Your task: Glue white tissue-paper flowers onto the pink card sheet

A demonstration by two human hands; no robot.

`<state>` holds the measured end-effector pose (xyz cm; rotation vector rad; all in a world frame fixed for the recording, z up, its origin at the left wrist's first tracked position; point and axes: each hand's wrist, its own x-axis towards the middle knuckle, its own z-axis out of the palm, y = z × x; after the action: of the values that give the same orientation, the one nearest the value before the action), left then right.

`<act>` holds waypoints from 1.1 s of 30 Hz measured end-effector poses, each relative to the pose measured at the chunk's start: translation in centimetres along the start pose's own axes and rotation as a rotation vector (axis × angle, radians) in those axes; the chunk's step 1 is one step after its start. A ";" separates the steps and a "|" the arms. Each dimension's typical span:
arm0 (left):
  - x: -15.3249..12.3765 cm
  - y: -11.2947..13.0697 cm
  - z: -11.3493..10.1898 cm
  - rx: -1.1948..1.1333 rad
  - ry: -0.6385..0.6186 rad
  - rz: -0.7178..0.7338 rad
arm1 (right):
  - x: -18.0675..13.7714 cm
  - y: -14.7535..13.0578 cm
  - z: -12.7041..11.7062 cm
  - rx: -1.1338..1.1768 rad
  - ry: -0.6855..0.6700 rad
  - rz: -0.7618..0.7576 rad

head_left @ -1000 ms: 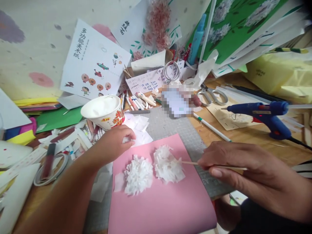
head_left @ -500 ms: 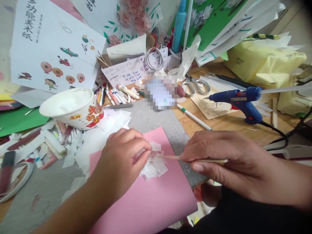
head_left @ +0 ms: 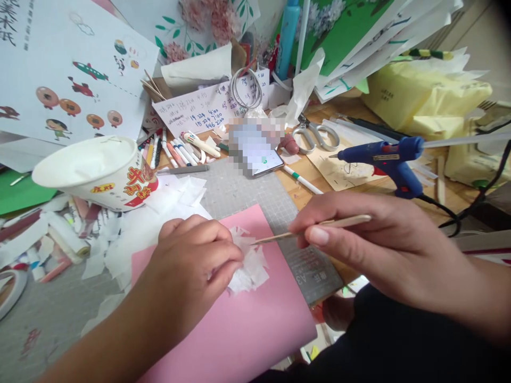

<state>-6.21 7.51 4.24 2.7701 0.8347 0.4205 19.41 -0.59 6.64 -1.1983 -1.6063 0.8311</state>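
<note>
My right hand [head_left: 359, 244] pinches a thin wooden stick [head_left: 275, 237] between thumb and fingers. The stick's narrow tip meets a ragged patch of white paper pieces [head_left: 251, 268], which lies on a sheet of pink paper [head_left: 243, 330]. My left hand [head_left: 195, 260] rests over the left side of that patch, its fingers curled and thumb close to the forefinger. Whatever is between those fingertips is hidden. Loose white paper pieces [head_left: 175, 205] lie beyond my left hand, beside a white paper bowl [head_left: 99, 181] with red print.
A grey cutting mat [head_left: 243, 186] lies under the pink sheet. A blue glue gun [head_left: 387, 154] stands at the right with its black cord trailing. Scissors [head_left: 315, 137], a phone [head_left: 255, 151], a green-banded white pen [head_left: 301, 180] and several markers [head_left: 175, 151] lie behind.
The stick is now tilted, its right end raised and its tip on the white patch. My left hand has shifted slightly left and down. The whole view has swung a little to the right.
</note>
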 end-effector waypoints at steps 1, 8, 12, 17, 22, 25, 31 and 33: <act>0.0 0.1 0.0 0.008 -0.003 -0.001 | 0.2 0.0 0.3 -0.001 -0.025 0.000; -0.4 -0.4 -0.4 0.049 -0.046 0.014 | 0.8 -0.1 1.8 -0.253 -0.262 -0.132; -0.6 -1.2 0.2 -0.018 0.072 -0.022 | 0.5 -1.2 2.7 -0.478 -0.390 -0.350; 0.3 -0.9 1.4 -0.034 0.110 -0.078 | 0.4 -1.8 3.3 -0.572 -0.462 -0.470; 1.3 -0.2 1.6 -0.098 0.045 -0.141 | -0.2 -0.9 2.5 -0.635 -0.487 -0.516; 1.4 -0.2 1.3 -0.124 0.047 -0.145 | -0.5 -0.4 2.2 -0.668 -0.474 -0.512; 0.6 -0.6 1.5 -0.105 0.109 -0.066 | -0.9 -0.2 1.5 -0.606 -0.357 -0.540; 0.3 -0.8 1.6 -0.089 0.120 -0.043 | -0.9 -0.1 1.0 -0.481 -0.298 -0.508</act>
<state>-5.86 8.14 2.56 2.6622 0.8778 0.6062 18.51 -1.46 6.17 -0.9290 -2.3175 0.3068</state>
